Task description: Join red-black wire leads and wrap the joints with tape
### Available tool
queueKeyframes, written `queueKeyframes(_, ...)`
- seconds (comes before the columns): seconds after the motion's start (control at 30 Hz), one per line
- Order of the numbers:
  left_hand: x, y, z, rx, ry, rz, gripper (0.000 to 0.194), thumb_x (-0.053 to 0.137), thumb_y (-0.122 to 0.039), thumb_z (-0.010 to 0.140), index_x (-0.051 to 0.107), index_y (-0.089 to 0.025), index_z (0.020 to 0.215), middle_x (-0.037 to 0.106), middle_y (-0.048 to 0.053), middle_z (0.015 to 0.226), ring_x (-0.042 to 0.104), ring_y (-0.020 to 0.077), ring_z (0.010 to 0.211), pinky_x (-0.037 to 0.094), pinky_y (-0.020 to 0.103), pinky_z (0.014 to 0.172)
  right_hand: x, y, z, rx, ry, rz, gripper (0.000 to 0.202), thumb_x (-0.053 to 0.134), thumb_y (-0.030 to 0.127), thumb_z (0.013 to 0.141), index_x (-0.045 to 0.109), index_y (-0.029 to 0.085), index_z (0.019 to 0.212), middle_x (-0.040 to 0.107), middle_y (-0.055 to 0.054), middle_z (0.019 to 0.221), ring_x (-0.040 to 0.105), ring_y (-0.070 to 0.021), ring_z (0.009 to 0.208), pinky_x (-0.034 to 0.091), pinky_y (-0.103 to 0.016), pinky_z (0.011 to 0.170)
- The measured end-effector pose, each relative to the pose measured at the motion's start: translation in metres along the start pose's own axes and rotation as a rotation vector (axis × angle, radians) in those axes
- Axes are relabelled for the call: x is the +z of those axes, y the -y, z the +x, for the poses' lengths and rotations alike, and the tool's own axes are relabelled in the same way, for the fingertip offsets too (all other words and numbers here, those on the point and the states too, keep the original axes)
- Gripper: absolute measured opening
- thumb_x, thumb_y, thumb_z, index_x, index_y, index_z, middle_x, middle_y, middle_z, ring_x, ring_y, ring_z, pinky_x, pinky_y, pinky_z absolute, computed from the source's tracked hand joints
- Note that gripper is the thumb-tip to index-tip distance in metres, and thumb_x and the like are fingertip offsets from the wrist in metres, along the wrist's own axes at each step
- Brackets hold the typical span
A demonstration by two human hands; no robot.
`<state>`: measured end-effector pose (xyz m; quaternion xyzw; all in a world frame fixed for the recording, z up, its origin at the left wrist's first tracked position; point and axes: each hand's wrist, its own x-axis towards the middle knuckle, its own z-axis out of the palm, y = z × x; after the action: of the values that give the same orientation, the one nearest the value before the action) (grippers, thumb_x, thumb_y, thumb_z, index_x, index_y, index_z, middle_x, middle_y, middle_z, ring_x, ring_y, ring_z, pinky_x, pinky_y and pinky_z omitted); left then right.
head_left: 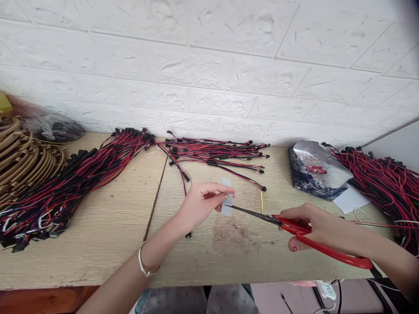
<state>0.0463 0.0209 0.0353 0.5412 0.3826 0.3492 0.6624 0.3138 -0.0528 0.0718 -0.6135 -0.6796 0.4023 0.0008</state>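
Note:
Between the thumb and fingers of my left hand [203, 203] is a small whitish translucent strip [226, 210], held upright above the table. A tiny yellow bit shows at the fingertips. My right hand [309, 222] is closed on red-handled scissors [334, 253], whose dark blades point left. The blade tips meet the lower part of the strip; whether they have cut into it I cannot tell. A short yellow piece [262, 202] lies on the table just beyond the blades.
Red and black cable bundles lie at the left [108, 168], along the wall [216, 150] and at the right [376, 183]. A patterned box [299, 181] with small red parts stands back right, beside white paper [352, 199]. Coiled brown tubing [29, 152] fills the far left.

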Motion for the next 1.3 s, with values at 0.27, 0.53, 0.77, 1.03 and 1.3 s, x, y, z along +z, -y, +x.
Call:
queueKeyframes(0.27,0.001,0.002,-0.001,-0.008,0.01,0.009,0.016,0.062,-0.014,0.072,0.076,-0.017,0.079,0.072,0.004,0.076,0.055,0.0092,0.053,0.046,0.02,0.049,-0.014,0.017,0.005,0.063,0.188,0.048,0.043,0.068,0.044,0.069,0.035,0.02,0.058,0.025,0.006,0.058,0.023,-0.0098,0.056,0.017,-0.023,0.049)
queueKeyframes(0.53,0.002,0.003,-0.003,-0.022,-0.01,0.011,0.016,0.062,-0.017,0.073,0.076,-0.018,0.081,0.073,0.005,0.08,0.057,0.0105,0.057,0.047,0.021,0.049,-0.018,0.012,0.009,0.056,0.195,-0.013,0.046,0.071,0.051,0.066,0.039,0.019,0.056,0.026,0.006,0.058,0.023,-0.0093,0.055,0.016,-0.023,0.048)
queueKeyframes(0.77,0.002,0.005,-0.003,-0.04,-0.047,0.017,0.017,0.062,-0.017,0.073,0.076,-0.018,0.084,0.072,0.004,0.079,0.057,0.0098,0.055,0.049,0.021,0.051,-0.018,0.013,0.011,0.092,0.179,-0.029,0.05,0.072,0.053,0.065,0.037,0.02,0.056,0.023,0.007,0.058,0.021,-0.0091,0.055,0.017,-0.023,0.048)
queueKeyframes(1.03,0.001,0.004,-0.004,-0.016,-0.068,0.051,0.017,0.063,-0.018,0.074,0.076,-0.018,0.085,0.072,0.004,0.082,0.056,0.0088,0.053,0.049,0.021,0.052,-0.019,0.011,0.012,0.104,0.171,-0.028,0.051,0.072,0.054,0.064,0.036,0.02,0.054,0.024,0.007,0.056,0.022,-0.0095,0.054,0.016,-0.024,0.048)
queueKeyframes(1.3,0.003,0.002,-0.004,-0.032,-0.075,0.011,0.018,0.063,-0.015,0.072,0.076,-0.019,0.083,0.072,0.002,0.079,0.055,0.0079,0.053,0.05,0.02,0.051,-0.021,0.008,0.014,0.082,0.131,-0.079,0.053,0.074,0.051,0.063,0.032,0.02,0.054,0.023,0.006,0.056,0.021,-0.0093,0.054,0.015,-0.025,0.047)
